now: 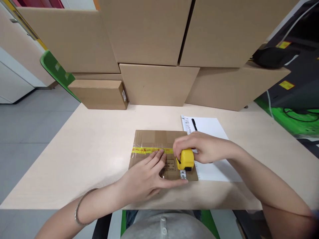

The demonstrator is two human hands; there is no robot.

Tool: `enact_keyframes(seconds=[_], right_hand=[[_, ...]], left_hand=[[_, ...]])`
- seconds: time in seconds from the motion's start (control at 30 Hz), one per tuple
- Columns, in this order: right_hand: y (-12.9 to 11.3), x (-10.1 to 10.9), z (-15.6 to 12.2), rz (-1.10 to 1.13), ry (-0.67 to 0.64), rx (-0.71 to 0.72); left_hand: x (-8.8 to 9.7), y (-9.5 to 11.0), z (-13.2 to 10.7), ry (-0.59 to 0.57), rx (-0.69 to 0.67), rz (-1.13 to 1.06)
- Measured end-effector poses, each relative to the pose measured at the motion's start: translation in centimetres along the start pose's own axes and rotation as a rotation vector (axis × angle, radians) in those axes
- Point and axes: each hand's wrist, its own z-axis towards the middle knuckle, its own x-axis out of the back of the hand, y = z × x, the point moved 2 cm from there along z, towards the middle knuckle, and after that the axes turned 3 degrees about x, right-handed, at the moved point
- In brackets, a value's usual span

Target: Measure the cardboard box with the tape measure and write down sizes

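Note:
A flat cardboard box [149,139] sealed with yellow tape lies on the light wooden table [94,152] in front of me. My left hand [147,177] rests flat on the box's top, fingers stretched out, thumb reaching toward a short piece of measuring blade [183,174]. My right hand [201,147] is closed around a yellow tape measure [186,159] sitting on the box's right part. The blade sticks out from the case toward the box's near edge.
A white sheet of paper [211,129] with a black pen [194,124] lies right of the box. Large cardboard boxes [159,83] are stacked along the table's far edge. A small box [99,94] sits at the back left. Dark equipment [294,66] stands at the right.

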Motion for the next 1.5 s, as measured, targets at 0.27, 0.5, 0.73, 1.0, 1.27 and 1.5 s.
enact_keyframes(seconds=[0.27, 0.5, 0.73, 1.0, 1.27, 1.5], right_hand=[[5.6, 6.1, 2.9, 0.017, 0.073, -0.061], [6.7, 7.0, 3.6, 0.052, 0.19, -0.201], [6.6, 6.6, 3.8, 0.052, 0.221, -0.194], [2.1, 3.5, 1.4, -0.122, 0.121, -0.013], [-1.6, -2.9, -2.2, -0.101, 0.132, -0.094], [3.6, -4.2, -5.3, 0.754, 0.857, -0.295]], left_hand=[[0.4, 0.2, 0.5, -0.041, 0.025, -0.004], [0.4, 0.3, 0.3, -0.077, 0.037, 0.019], [0.5, 0.4, 0.4, -0.02, 0.061, 0.004], [0.1, 0.6, 0.2, 0.023, -0.038, 0.147], [1.0, 0.5, -1.1, 0.26, -0.042, -0.119], [0.2, -7.8, -4.4, 0.555, 1.087, -0.807]])
